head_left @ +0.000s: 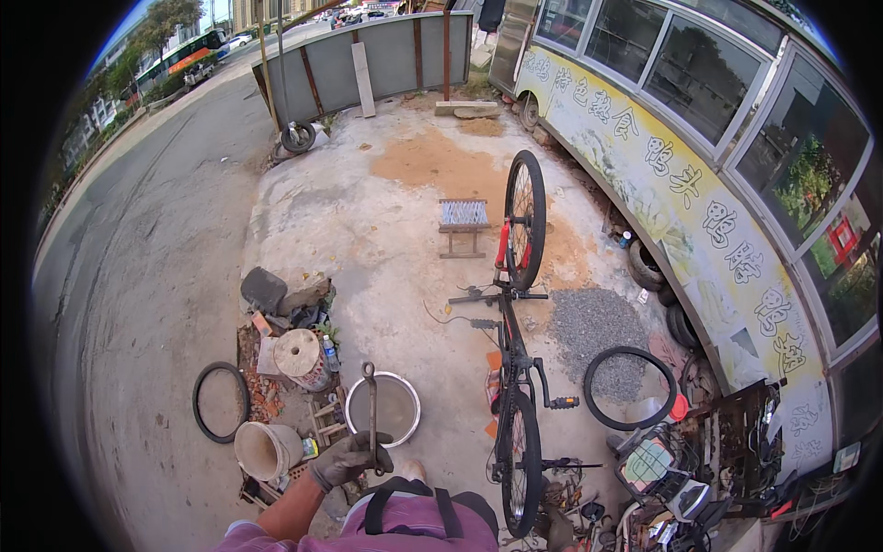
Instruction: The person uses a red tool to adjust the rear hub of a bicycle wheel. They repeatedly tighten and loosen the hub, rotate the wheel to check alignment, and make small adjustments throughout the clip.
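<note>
My left hand (341, 460), in a dark grey work glove, is closed around a long metal wrench (372, 405). The wrench points upward, its ring end at the top and its lower end just below my fingers. Beyond the hand is a round metal basin (410, 396) with a pale rim, partly behind the wrench. To the right is a black bicycle (517, 342) with a red front fork, apparently upside down; my left hand is well apart from it. My right hand is out of view.
On the left are a loose tyre (221, 402), a white bucket (265, 451) and a concrete-topped drum (299, 352). A low folding stool (464, 216) is ahead. To the right are another tyre (629, 388), a gravel patch (598, 336), piled tools and parts (667, 474), and a yellow trailer (662, 156).
</note>
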`<state>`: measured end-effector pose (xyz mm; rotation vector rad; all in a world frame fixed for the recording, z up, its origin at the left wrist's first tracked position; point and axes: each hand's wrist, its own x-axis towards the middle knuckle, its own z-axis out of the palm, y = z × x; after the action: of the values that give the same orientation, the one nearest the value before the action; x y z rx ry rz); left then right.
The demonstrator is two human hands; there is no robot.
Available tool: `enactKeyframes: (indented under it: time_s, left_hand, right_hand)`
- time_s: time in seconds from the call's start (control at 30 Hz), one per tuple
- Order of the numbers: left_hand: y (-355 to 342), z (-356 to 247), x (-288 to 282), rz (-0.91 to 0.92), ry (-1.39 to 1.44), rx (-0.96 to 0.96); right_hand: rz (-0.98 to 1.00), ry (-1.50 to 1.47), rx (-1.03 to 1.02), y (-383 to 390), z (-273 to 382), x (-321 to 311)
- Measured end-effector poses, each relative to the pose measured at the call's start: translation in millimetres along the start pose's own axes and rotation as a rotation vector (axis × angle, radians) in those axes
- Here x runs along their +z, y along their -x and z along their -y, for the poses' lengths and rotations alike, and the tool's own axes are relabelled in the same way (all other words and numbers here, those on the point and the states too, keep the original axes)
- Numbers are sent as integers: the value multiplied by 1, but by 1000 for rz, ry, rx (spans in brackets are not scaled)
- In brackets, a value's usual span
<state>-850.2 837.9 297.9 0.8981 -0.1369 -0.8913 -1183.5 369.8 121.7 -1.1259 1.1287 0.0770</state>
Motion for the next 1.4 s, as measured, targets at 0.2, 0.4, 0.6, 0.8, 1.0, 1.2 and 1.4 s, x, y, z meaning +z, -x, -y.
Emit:
enactKeyframes:
  time_s: [0.2, 0.4, 0.6, 0.8, 1.0, 1.2, 1.4]
  left_hand:
    - [-3, -58, -27, -558, -215, 66]
    - [60, 0, -76, -962, 19, 157]
    - [26, -7, -88, -1041, 130, 358]
    - [-159, -138, -132, -931, -398, 169]
    - [-283, -222, -169, -780, -821, 12]
    - [-290, -250, -232, -933, -1127, -253]
    - [-240, -256, -316, -1208, -330, -592]
  right_hand:
    - [75, 230, -107, -44, 149, 68]
    - [113, 252, -100, -83, 247, 142]
    - [215, 210, -115, -167, 309, 224]
    - [272, 147, -136, -250, 367, 281]
    - [189, 77, -40, -294, 437, 294]
    - [59, -42, 28, -324, 489, 311]
    - [-23, -87, -11, -335, 535, 345]
